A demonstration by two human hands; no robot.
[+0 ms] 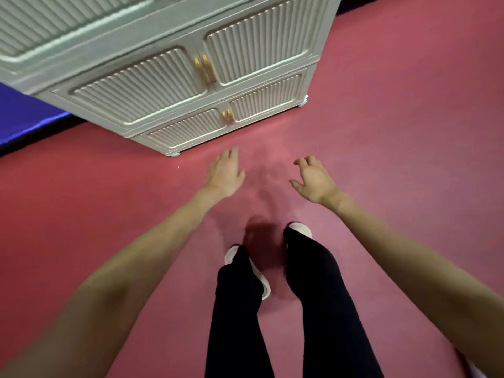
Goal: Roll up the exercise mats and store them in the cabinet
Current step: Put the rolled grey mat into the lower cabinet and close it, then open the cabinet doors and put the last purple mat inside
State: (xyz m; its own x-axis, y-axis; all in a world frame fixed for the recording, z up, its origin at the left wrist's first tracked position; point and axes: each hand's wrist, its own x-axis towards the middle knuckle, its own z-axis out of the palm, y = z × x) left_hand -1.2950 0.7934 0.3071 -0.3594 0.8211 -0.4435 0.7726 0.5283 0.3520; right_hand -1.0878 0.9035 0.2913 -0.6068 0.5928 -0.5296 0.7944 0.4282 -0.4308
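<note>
Meanwhile, a person in black trousers [313, 290] and white shoes [300, 230] is standing on a red carpeted floor [395, 132] before a pale cream cabinet with ribbed door panels and small gold handles [174, 85], both bare arms reaching forward. The left hand [225, 173] is spreading with straight fingers and holding nothing; the right hand [313, 177] is hanging with loosely bent fingers, likewise empty. No exercise mat is showing anywhere in view, so where the mats lie cannot be told. All the cabinet doors in view are sitting closed, its lower pairs meeting at the gold handles [206, 68], and the unit is resting on small white feet just ahead of the hands. Judging by this, the storing step is either over or not yet begun. Any next move is likely calling for locating a mat, or pulling a door open by its handles. A blue surface [24, 118] is edging the floor at left.
</note>
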